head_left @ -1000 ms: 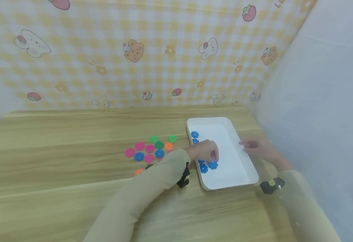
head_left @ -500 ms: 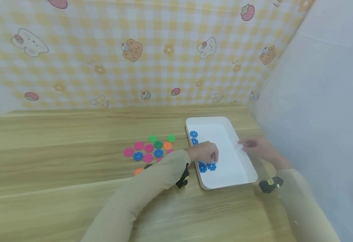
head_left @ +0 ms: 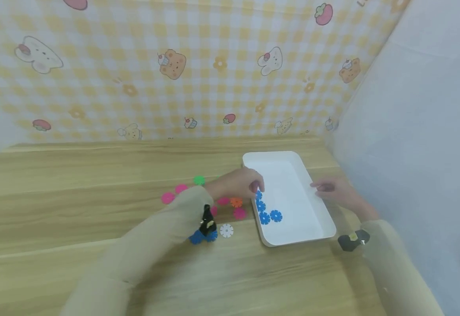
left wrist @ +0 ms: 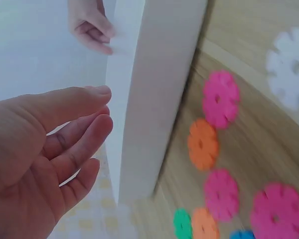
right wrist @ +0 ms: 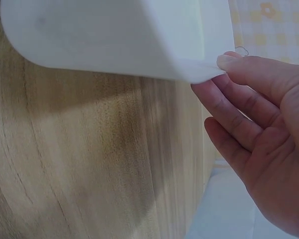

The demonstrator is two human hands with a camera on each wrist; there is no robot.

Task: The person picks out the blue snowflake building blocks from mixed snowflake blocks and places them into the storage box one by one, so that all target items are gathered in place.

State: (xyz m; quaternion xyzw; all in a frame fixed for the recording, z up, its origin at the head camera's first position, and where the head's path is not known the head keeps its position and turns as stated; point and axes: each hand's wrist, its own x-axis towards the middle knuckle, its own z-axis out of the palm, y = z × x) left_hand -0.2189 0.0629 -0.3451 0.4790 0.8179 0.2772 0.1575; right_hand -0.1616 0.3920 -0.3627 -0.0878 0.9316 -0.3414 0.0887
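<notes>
My left hand (head_left: 240,182) is over the left wall of a white plastic tray (head_left: 301,210). In the left wrist view its thumb and fingers (left wrist: 92,132) are loosely bent with nothing between them. Inside the tray, blue notched building discs (head_left: 276,216) form a line down the left side and round the near corner; my left hand covers the far part of that line. My right hand (head_left: 338,193) pinches the tray's right rim (right wrist: 189,74) between thumb and fingers, as the right wrist view shows.
On the wooden table (head_left: 76,193), left of the tray, lie several loose discs: pink (head_left: 168,198), light green (head_left: 199,180), orange (head_left: 236,202), white (head_left: 226,230) and blue (head_left: 196,237). My left forearm hides some. A checked cloth (head_left: 135,66) hangs behind; a white sheet (head_left: 419,145) hangs at the right.
My left hand has moved left and back from the near blue discs to the tray's left wall, uncovering the discs at the near corner. The right hand stays on the rim.
</notes>
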